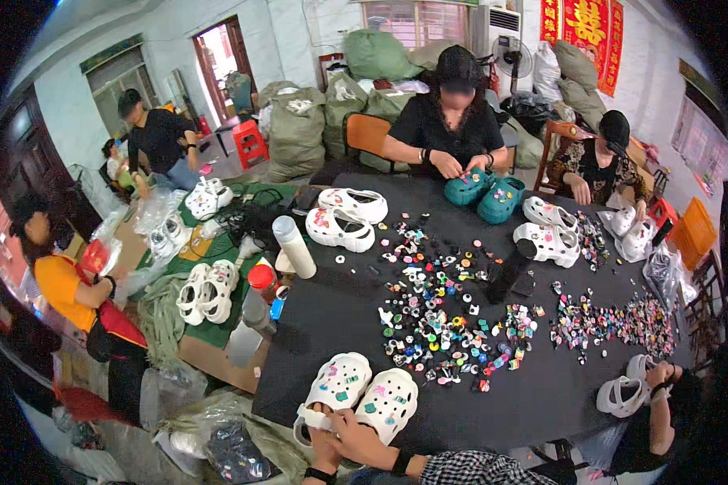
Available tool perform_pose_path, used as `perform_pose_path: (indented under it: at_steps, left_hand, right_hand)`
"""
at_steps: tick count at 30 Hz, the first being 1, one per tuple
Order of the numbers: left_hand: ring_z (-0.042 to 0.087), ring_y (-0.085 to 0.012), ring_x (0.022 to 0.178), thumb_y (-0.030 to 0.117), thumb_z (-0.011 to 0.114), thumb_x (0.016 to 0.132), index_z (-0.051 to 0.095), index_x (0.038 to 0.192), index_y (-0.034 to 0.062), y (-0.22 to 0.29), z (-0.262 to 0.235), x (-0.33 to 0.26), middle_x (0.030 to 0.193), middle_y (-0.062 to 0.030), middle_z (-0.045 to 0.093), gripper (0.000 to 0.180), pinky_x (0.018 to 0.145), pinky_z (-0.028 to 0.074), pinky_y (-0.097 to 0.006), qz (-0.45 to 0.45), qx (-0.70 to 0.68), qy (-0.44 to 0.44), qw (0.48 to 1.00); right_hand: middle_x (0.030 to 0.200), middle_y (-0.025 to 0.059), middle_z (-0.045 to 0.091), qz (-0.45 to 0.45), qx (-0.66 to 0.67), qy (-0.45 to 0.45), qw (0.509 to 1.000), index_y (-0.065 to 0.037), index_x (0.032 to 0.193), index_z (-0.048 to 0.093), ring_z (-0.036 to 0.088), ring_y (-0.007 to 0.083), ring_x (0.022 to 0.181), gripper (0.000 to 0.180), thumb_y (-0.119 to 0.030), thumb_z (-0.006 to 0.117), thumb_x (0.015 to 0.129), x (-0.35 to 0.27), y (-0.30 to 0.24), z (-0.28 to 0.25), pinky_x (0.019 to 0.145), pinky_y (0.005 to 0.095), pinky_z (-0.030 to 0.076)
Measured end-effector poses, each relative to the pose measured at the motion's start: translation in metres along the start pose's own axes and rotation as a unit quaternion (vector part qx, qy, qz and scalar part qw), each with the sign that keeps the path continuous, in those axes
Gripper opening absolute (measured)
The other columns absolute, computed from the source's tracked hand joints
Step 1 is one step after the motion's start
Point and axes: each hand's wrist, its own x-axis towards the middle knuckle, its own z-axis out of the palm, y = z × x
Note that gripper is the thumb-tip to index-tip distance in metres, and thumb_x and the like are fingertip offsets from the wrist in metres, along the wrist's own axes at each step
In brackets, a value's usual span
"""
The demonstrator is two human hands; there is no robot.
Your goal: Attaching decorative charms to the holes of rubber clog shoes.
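A pair of white clogs lies at the near edge of the black table, toes pointing away from me. Colourful charms sit in the tops of both the left white clog (pixel 341 378) and the right white clog (pixel 391 398). My left hand (pixel 323 447) grips the left clog at its foot opening, some fingers inside it. Closed against the same opening and strap, my right hand (pixel 359 440) lies beside the left one; its fingertips are partly hidden. Loose shoe charms (pixel 445 323) spread in a heap over the middle of the table.
Across the table a person holds teal clogs (pixel 467 188). More white clogs (pixel 348 218) stand near a white bottle (pixel 294 247) at the left. Another charm heap (pixel 615 323) lies right. Someone's hand (pixel 663 373) touches white clogs at the right edge.
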Motion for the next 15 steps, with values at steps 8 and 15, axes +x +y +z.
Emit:
perform_pose_path:
  at_steps: [8,15]
  left_hand:
    - [0.037,-0.0365,0.126,0.029,0.051,0.086,0.049,0.120,-0.0019,-0.003,0.010,-0.003,0.128,-0.0184,0.046,0.046,0.104,0.029,-0.050,-0.026,0.027,-0.036,0.999]
    - [0.041,-0.0371,0.121,0.028,0.053,0.083,0.049,0.117,-0.0030,-0.107,0.151,-0.074,0.124,-0.0180,0.047,0.046,0.101,0.032,-0.051,0.010,0.001,0.166,0.986]
  right_hand:
    - [0.102,0.0182,0.060,0.055,0.077,0.060,0.994,-0.002,0.114,0.052,0.063,0.0342,0.082,0.043,-0.034,0.062,0.087,0.007,0.005,0.019,0.067,0.0412,0.051]
    - [0.104,0.0197,0.060,0.096,0.051,-0.014,0.994,-0.002,0.115,0.052,0.063,0.0360,0.081,0.043,-0.033,0.061,0.087,0.010,-0.005,0.015,0.070,0.0425,0.051]
